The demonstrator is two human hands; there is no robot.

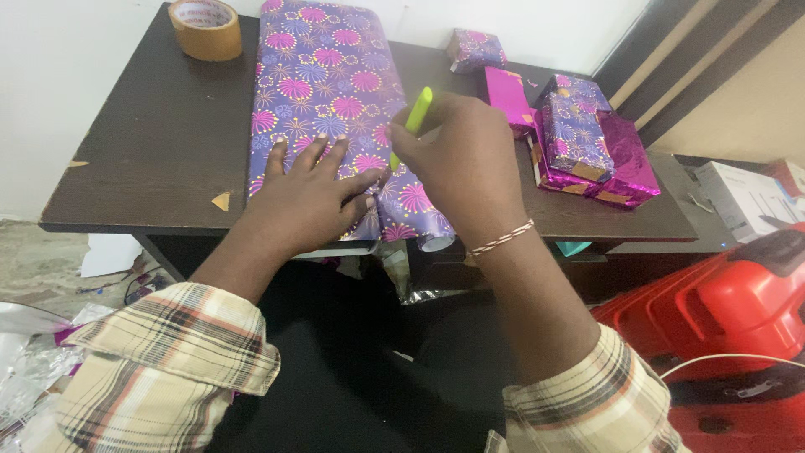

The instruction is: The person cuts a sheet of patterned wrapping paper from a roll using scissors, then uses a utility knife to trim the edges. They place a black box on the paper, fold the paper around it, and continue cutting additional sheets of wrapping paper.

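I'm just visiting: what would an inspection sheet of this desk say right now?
Surface: dark wooden desk, chipped at its front edge.
Job's things: purple patterned wrapping paper; yellow-green cutter.
Clutter: tape roll, wrapped parcels, small wrapped box.
Hands: left hand flat on the paper; right hand grips the cutter.
Cables: white cord over the red case.
Surroundings: white wall, paper scraps on the floor.

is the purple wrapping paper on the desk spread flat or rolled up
Mostly spread flat: the purple wrapping paper lies open along the desk under the left hand, with only its near right edge curled into a roll.
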